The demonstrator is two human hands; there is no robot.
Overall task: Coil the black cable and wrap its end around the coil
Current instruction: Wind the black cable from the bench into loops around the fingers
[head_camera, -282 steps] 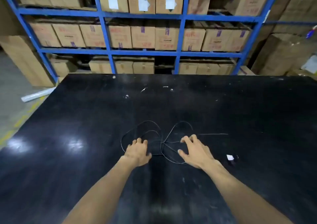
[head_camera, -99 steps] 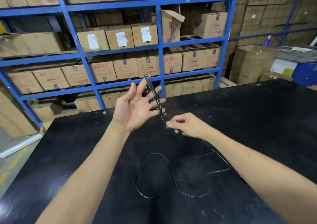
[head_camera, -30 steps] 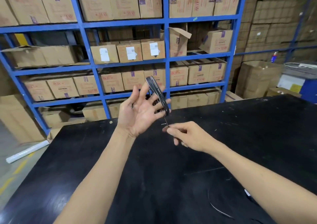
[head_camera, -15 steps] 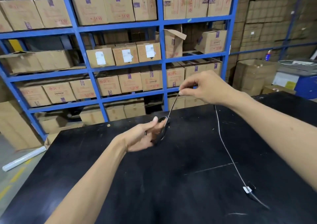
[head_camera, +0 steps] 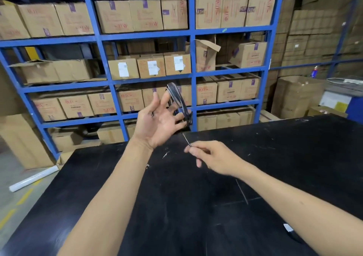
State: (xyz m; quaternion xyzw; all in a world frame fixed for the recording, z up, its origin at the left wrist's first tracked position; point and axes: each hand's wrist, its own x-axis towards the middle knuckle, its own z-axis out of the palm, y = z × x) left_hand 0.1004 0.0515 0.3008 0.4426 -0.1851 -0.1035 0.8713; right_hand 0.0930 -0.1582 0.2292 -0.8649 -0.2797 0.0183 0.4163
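Note:
The black cable [head_camera: 177, 100] is wound in several loops around the spread fingers of my left hand [head_camera: 157, 122], which is raised palm up above the far edge of the black table [head_camera: 196, 206]. A short stretch of cable runs down from the coil to my right hand [head_camera: 208, 156], which pinches it between thumb and forefinger just below and to the right. The cable's plug end with a white tag [head_camera: 288, 228] lies on the table beside my right forearm. The stretch between my right hand and the plug is hidden.
Blue steel racks [head_camera: 193, 75] full of cardboard boxes stand behind the table. More stacked cartons [head_camera: 298, 96] fill the right side. A white roll [head_camera: 33, 179] lies on the concrete floor at the left.
My left hand has risen and opened palm up with the coil on its fingers. My right hand has dropped from head height to just below the coil, still pinching the cable.

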